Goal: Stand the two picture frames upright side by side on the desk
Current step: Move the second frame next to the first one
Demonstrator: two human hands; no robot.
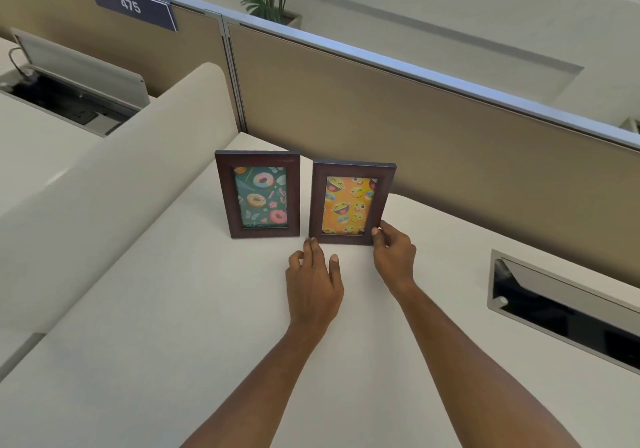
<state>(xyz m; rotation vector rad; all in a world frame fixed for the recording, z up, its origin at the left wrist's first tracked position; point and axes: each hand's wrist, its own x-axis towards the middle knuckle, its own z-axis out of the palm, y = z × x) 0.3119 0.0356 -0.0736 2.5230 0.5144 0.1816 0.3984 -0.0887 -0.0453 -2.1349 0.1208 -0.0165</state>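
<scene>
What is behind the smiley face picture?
Behind the smiley face picture you can see the white desk and the tan divider wall. Its back and whatever props it up are hidden by the frame itself.

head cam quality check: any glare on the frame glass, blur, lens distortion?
Head view: light soft and even, no glare on the donut frame or emoji frame, both prints legible; faint shadows under the left hand and right hand; hands sharp; wide-angle tilt bends the partition rail.

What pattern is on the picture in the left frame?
Pink and white donuts on a dark green background, seen from the head view.
</scene>
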